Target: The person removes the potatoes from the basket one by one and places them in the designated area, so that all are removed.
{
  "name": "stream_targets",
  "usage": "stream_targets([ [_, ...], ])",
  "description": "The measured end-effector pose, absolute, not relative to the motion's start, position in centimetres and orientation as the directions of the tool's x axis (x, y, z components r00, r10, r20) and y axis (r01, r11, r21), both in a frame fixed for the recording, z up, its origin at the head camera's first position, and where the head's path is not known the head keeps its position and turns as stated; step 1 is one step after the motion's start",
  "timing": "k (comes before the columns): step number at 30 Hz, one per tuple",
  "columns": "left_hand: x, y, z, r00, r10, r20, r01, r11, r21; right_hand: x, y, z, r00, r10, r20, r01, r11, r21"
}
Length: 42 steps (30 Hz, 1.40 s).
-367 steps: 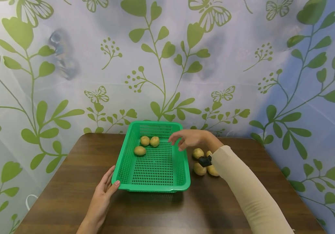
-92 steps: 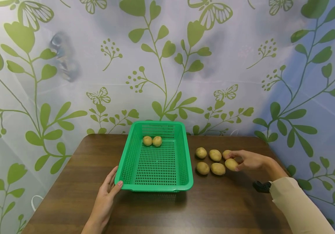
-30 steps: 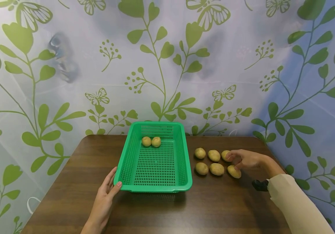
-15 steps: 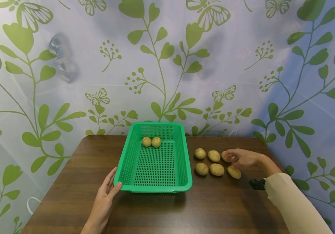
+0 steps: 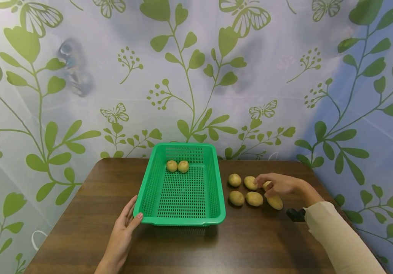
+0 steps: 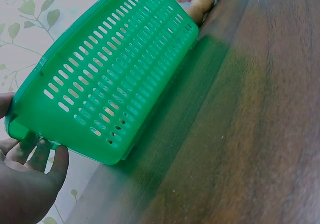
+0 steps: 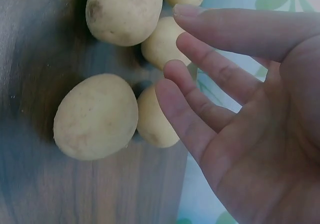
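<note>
A green plastic basket (image 5: 182, 220) stands on the table, with two potatoes (image 5: 183, 166) side by side at its far end. My left hand (image 5: 119, 232) holds the basket's near left corner, thumb over the rim; the left wrist view shows its fingers (image 6: 61, 164) curled at the edge. Right of the basket, several potatoes (image 5: 236, 198) lie in two rows of three. Above the right end of these rows hovers my right hand (image 5: 280, 183), partly covering the far right potato (image 5: 266, 185). In the right wrist view its fingers are spread, holding nothing, beside a potato (image 7: 97, 116).
Behind the brown wooden table (image 5: 90, 213) hangs a pale curtain (image 5: 196, 76) with green leaves and butterflies. A small black device (image 5: 296, 215) sits at the right wrist. A white cord loop (image 5: 39, 239) shows past the table's left edge.
Since the oldest frame, one potato has left the basket and the loose ones now form rows. The right hand released the near right potato and has drifted left; the left hand stays put.
</note>
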<state>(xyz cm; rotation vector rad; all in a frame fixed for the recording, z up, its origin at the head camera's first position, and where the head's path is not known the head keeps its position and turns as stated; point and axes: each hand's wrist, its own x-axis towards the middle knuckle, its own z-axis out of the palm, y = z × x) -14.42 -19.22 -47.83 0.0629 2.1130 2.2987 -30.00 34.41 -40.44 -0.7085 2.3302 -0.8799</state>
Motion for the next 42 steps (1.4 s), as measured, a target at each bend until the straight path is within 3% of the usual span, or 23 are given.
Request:
stream_targets([
  [7,-14.4,-19.2,-47.9,-0.999,0.039,0.014,0.011,-0.085,0.996,-30.1,33.4,-40.2,-0.694,-0.664,-0.276,-0.319,0.628,-0.71],
  [19,-14.3,-19.0,-47.9,-0.998,0.049,0.047,0.043,-0.076,0.996,-30.4,31.6,-39.5,-0.716,-0.602,-0.352,-0.193,0.656,-0.73],
  [27,-14.5,-19.2,-47.9,-0.998,0.039,0.041,0.038,-0.076,0.996,-32.0,29.8,-38.7,-0.653,-0.68,-0.334,-0.313,0.644,-0.698],
  [42,-14.4,-19.3,-47.6,-0.998,0.051,0.03,0.026,-0.073,0.997,-32.9,26.6,-37.1,-0.638,-0.707,-0.305,-0.365,0.626,-0.689],
])
